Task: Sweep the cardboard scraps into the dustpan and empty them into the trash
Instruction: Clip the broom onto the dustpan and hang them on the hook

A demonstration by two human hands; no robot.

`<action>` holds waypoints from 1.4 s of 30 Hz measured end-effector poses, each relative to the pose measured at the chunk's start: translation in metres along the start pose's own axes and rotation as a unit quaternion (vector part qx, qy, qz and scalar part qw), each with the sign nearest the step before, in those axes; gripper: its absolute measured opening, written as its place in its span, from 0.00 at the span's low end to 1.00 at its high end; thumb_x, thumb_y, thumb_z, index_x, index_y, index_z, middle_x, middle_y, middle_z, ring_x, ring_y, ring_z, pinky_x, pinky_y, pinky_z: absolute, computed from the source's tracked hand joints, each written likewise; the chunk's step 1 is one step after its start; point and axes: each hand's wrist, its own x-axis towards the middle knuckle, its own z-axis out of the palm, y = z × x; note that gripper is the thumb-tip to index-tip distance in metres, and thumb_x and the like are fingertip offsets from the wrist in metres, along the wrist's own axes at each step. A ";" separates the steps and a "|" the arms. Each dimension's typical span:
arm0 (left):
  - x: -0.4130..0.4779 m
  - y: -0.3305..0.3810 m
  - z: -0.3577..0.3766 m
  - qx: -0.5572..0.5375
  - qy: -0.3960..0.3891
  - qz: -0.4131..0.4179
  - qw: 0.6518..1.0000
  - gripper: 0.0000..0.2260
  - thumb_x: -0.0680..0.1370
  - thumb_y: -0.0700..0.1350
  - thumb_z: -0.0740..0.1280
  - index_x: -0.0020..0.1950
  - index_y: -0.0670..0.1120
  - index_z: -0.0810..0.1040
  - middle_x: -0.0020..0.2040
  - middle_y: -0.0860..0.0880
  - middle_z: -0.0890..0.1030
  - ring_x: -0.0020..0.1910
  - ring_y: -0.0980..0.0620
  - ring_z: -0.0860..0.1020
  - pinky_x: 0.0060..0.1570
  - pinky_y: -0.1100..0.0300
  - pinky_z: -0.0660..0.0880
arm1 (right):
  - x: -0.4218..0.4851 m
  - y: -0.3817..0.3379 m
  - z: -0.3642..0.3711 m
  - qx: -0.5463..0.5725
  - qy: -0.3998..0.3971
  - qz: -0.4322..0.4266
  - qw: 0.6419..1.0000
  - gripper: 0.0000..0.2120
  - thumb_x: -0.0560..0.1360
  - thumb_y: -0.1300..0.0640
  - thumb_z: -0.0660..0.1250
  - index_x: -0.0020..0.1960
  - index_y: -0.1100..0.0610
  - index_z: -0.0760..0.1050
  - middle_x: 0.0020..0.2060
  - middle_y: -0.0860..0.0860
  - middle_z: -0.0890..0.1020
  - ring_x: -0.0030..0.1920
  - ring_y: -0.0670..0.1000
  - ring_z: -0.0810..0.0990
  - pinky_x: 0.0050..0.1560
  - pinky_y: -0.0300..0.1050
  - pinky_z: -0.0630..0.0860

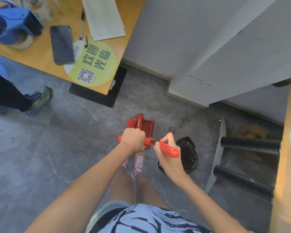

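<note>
left hand [133,139] gripping dustpan [145,126] handle for carrying; right hand [166,148] clutching brush handle [169,150] | trash bag [187,154] near, for emptying

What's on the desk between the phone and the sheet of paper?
In the head view, a pen lies between the phone and the paper, with a dark clip-like piece just below it.

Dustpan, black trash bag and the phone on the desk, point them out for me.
dustpan [147,126]: head view, on the red pan body.
black trash bag [187,154]: head view, on its crumpled side.
phone [62,44]: head view, on the dark screen.
</note>
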 end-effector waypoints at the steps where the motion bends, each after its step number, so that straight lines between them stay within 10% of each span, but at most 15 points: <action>1: -0.001 -0.001 -0.001 0.001 0.000 0.001 1.000 0.16 0.72 0.58 0.64 0.43 0.47 0.80 0.44 0.47 0.83 0.43 0.44 0.82 0.37 0.58 0.69 | 0.000 -0.002 -0.001 0.000 -0.002 -0.008 1.000 0.11 0.69 0.53 0.63 0.37 0.52 0.61 0.26 0.53 0.73 0.28 0.52 0.69 0.29 0.44 0.66; 16: -0.004 -0.004 -0.003 -0.034 -0.006 -0.002 0.999 0.10 0.72 0.52 0.63 0.39 0.47 0.78 0.43 0.46 0.83 0.43 0.43 0.82 0.38 0.56 0.72 | 0.008 -0.006 0.007 -0.069 -0.056 -0.099 0.991 0.08 0.72 0.61 0.63 0.39 0.61 0.63 0.23 0.54 0.70 0.25 0.47 0.64 0.27 0.31 0.60; 24: 0.000 -0.011 -0.023 -0.048 0.057 0.021 0.997 0.12 0.72 0.51 0.62 0.39 0.44 0.79 0.40 0.44 0.83 0.41 0.42 0.81 0.35 0.58 0.70 | 0.019 -0.023 -0.004 -0.060 -0.017 -0.082 0.995 0.10 0.71 0.51 0.63 0.38 0.53 0.64 0.27 0.57 0.77 0.31 0.57 0.77 0.36 0.53 0.75; 37: -0.013 0.001 -0.218 -0.033 0.158 0.087 0.983 0.22 0.64 0.66 0.67 0.33 0.46 0.77 0.35 0.46 0.82 0.38 0.43 0.80 0.33 0.59 0.65 | 0.008 -0.120 -0.103 0.057 0.110 -0.245 0.962 0.09 0.75 0.51 0.67 0.49 0.36 0.74 0.35 0.47 0.81 0.31 0.45 0.73 0.38 0.54 0.75; 42: -0.015 0.013 -0.301 0.012 0.216 0.097 0.972 0.24 0.61 0.67 0.69 0.37 0.46 0.81 0.33 0.48 0.81 0.35 0.46 0.79 0.31 0.61 0.65 | 0.024 -0.172 -0.149 0.041 0.172 -0.318 0.931 0.11 0.77 0.50 0.63 0.52 0.55 0.79 0.45 0.53 0.79 0.45 0.51 0.78 0.44 0.47 0.74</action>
